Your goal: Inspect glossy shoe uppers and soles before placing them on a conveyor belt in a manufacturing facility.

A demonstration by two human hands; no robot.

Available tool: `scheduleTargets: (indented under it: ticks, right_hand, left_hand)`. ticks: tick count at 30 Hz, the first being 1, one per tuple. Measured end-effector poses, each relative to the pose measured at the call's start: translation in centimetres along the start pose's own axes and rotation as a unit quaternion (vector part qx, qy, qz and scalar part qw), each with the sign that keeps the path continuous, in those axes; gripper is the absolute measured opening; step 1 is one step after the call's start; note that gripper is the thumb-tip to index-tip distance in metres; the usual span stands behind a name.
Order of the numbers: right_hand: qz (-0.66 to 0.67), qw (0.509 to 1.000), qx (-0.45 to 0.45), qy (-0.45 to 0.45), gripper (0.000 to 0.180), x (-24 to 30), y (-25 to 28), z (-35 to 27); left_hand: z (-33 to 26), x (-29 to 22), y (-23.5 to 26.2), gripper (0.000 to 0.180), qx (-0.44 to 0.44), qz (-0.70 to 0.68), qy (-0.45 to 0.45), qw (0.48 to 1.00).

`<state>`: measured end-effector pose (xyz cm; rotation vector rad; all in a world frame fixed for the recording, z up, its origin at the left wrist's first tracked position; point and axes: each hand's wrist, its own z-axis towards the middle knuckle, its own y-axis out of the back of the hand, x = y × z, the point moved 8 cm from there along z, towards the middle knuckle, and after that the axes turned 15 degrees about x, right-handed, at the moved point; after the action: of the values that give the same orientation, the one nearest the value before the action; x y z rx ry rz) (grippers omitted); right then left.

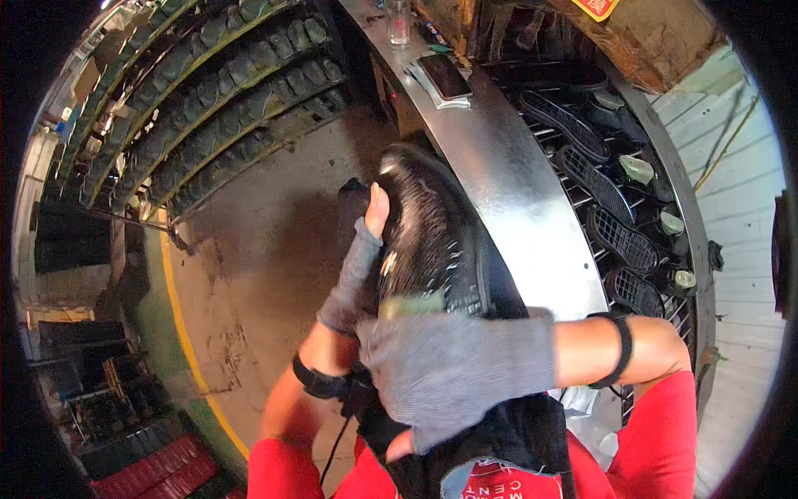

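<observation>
A black shoe (428,233) with a shiny, textured upper and a dark sole edge lies toe away in front of me. My left hand (366,241), in a grey fingerless glove, holds it from the left; the thumb presses along its side and the other fingers are hidden. Across the shoe's near end lies my right hand (453,366), gloved in grey and slightly blurred. Its fingers curl down out of sight, and its thumb shows at the near side. A pale green piece (411,305) peeks out just beyond this hand; what it is I cannot make out.
On my right runs a metal bench (515,183) bearing a phone (445,76) and a glass (398,25). Beyond it, a rack holds several black soles (594,179) and pale green pieces. Shelves full of dark shoes (241,79) stand far left, past the concrete floor.
</observation>
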<state>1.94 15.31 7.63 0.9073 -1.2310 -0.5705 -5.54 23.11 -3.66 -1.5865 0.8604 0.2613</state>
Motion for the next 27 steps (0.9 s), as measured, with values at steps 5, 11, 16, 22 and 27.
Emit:
scheduleTargets:
  ticks: [5, 11, 16, 22, 27]
  right_hand:
    - [-0.122, 0.987, -0.005, 0.104, 0.052, 2.1, -5.4, -0.5]
    - [0.282, 0.755, -0.501, -0.315, 0.095, -7.4, 0.1, -10.8]
    - [0.318, 0.766, -0.466, -0.310, 0.085, -6.5, -0.7, -10.0]
    - [0.292, 0.851, -0.348, -0.264, 0.081, -7.0, 4.1, -10.7]
    - [0.246, 0.842, -0.379, -0.296, 0.068, -7.0, 4.0, -9.7]
  left_hand:
    - [-1.4, 1.9, 3.6, 0.086, -0.017, -0.011, -0.109, 0.994]
    - [-3.9, 2.5, 2.4, 0.094, -0.041, 0.119, -0.109, 0.986]
    - [-3.8, 2.5, -0.9, 0.105, -0.031, 0.151, -0.068, 0.986]
    - [-4.4, 1.0, -2.9, 0.083, -0.043, 0.309, -0.168, 0.935]
    - [-6.1, 1.4, -2.5, 0.075, -0.104, 0.307, -0.134, 0.936]
